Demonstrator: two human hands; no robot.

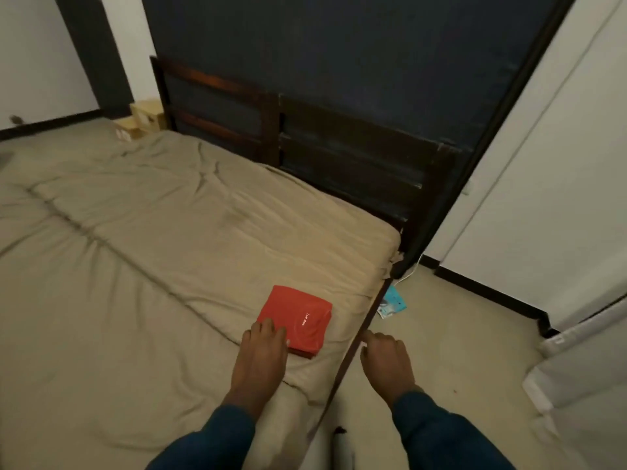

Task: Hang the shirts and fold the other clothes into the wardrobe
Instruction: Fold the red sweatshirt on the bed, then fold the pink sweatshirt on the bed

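Left hand (263,344) lies flat-fingered, grip holding nothing, on a folded red garment (298,317) atop the beige-quilted bed (135,249); right hand (385,359) hovers, grip loosely curled, holding nothing.

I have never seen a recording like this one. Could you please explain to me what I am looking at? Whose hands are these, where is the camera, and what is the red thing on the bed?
There is no machine here. A person wears a wide-angle camera on the head, so the single picture looks forward and down at their own two hands. The sleeves are dark blue.

The large beige surface is a bed with a dark wooden headboard behind it. Near the bed's right edge lies a folded red garment, flat and square. The left hand rests on its near corner with relaxed fingers; it does not grip it yet. The right hand hangs over the floor beside the bed, loosely curled and holding nothing.

On the floor lies a small blue packet beside a white cable.
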